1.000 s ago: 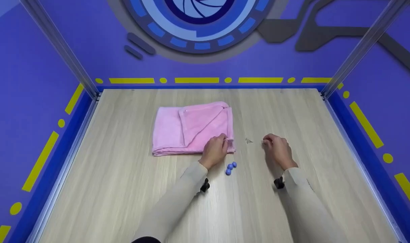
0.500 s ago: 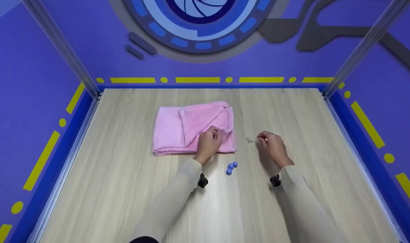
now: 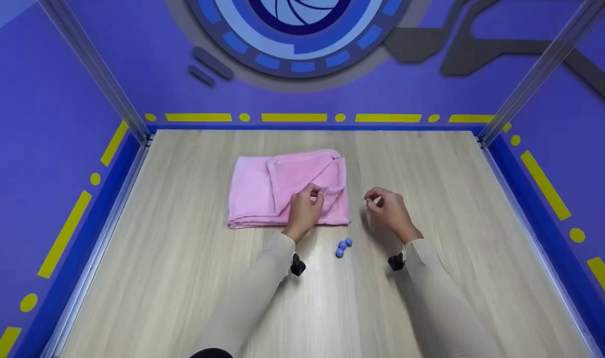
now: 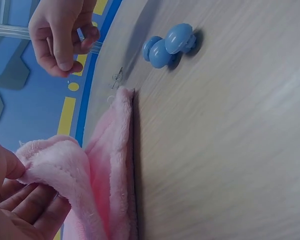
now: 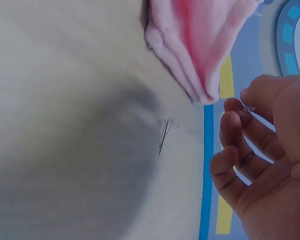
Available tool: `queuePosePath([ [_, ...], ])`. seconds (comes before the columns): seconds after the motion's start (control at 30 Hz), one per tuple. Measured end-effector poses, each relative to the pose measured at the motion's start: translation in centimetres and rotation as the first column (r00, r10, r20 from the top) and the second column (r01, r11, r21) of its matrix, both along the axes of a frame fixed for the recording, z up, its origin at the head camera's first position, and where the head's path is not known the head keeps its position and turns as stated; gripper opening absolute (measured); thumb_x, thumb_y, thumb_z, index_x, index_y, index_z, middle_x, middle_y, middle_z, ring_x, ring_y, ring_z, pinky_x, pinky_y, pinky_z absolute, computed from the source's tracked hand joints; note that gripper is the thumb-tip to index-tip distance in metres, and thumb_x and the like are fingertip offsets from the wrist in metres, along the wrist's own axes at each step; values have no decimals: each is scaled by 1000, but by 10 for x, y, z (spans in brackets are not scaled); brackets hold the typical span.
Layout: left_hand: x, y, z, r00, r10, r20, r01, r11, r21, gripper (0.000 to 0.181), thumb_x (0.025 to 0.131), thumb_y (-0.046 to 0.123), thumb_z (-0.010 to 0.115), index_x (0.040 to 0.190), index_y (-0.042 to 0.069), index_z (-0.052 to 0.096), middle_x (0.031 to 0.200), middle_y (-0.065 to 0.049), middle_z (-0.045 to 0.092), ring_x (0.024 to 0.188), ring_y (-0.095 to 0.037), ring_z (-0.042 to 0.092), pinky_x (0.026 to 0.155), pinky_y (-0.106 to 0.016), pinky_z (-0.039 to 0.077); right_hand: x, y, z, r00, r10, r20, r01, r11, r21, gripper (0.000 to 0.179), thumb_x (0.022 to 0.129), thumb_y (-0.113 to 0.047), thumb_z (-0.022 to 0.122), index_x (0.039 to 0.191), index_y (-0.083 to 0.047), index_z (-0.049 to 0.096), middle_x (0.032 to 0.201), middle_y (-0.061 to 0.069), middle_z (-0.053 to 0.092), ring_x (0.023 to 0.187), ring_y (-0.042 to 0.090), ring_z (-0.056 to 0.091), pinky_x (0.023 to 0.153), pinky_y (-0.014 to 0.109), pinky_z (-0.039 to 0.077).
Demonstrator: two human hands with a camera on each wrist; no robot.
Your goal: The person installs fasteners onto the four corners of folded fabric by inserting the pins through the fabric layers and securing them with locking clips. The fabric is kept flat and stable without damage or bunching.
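Note:
A folded pink fleece blanket lies on the wooden table. My left hand pinches the edge of its upper layer between thumb and fingers and lifts it, as the left wrist view shows with the raised pink edge. To the right of the blanket, my right hand holds a small thin pin with a clear head between thumb and forefinger, above the table. A few more thin pins lie on the table under it. Near the blanket's front right corner sit three blue mushroom-shaped caps.
Blue-purple panels with yellow dashes wall the table at the back and both sides. Metal posts stand at the back corners. Each wrist wears a small black camera.
The left hand has moved slightly left and back, raising the blanket's edge. My right hand has moved left and back, toward the blanket, with the pin. The blue caps stay put.

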State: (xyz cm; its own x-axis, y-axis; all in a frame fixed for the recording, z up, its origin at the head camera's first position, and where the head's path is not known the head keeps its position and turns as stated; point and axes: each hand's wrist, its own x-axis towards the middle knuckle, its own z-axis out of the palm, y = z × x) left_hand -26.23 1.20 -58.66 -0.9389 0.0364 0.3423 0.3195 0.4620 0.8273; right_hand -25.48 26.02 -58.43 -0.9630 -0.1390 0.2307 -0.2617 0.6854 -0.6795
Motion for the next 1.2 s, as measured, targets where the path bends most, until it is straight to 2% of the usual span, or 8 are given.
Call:
queuePosePath([
  [0.13,-2,-2,1,1000,-11,5,11,1000,3,8,96,4,64,97,4,72,96,-7,77,88,-19,74,76,-31,60,-3,-10,2,1000,23,-11,-24,999,-29,13,97,-7,67,110,-5,71,94,6,73,71,18,62,63,28,49],
  [0.27,-3,-3,2,1000,-19,-4,19,1000,9,10,98,5,64,99,6,73,98,-5,78,90,-18,73,76,-30,59,-5,-20,5,999,39,-2,-39,998,-38,29,98,-10,69,127,-10,64,97,5,75,70,18,62,60,28,50],
  [0.4,-3,-4,2,1000,-20,-23,20,1000,9,10,98,6,64,100,7,74,100,-5,78,90,-16,73,76,-30,59,-6,-28,8,998,67,-6,-67,997,-38,39,98,-12,71,136,-9,61,98,5,76,68,17,60,58,26,48],
  [0.57,-3,-6,3,998,-18,-62,19,1000,7,10,97,5,65,101,5,74,105,-8,78,75,-18,69,72,-31,58,-9,-39,10,995,95,-29,-96,994,-46,41,97,-11,71,137,-7,60,99,6,78,68,17,59,60,27,47],
  [0.7,-3,-7,4,998,-16,-59,16,1000,-4,11,97,7,65,102,6,74,110,-9,77,55,-12,54,63,-27,51,-11,-47,11,994,106,-36,-108,993,-57,41,97,-10,71,137,-7,61,99,6,78,69,17,59,62,28,47],
  [0.8,-3,-7,5,999,-16,-39,16,1000,-12,11,97,9,66,104,7,75,103,-8,78,49,-5,43,54,-23,42,-11,-52,13,992,122,-44,-124,991,-57,41,96,-9,72,136,-8,62,99,6,78,68,17,60,62,28,48],
  [0.93,-3,-7,7,999,-22,-39,21,1000,-10,12,97,8,65,105,8,75,90,-7,76,47,-2,36,48,-23,33,-12,-58,14,987,147,-59,-151,987,-63,41,95,-7,73,134,-6,62,99,8,78,68,18,62,62,27,49],
  [1.2,-3,-7,8,999,-17,-47,16,1000,-14,12,97,8,65,104,8,74,79,-8,73,46,-2,38,49,-23,33,-14,-65,12,984,165,-66,-170,983,-72,40,94,-4,74,133,-5,63,98,10,78,69,24,64,60,27,50],
])
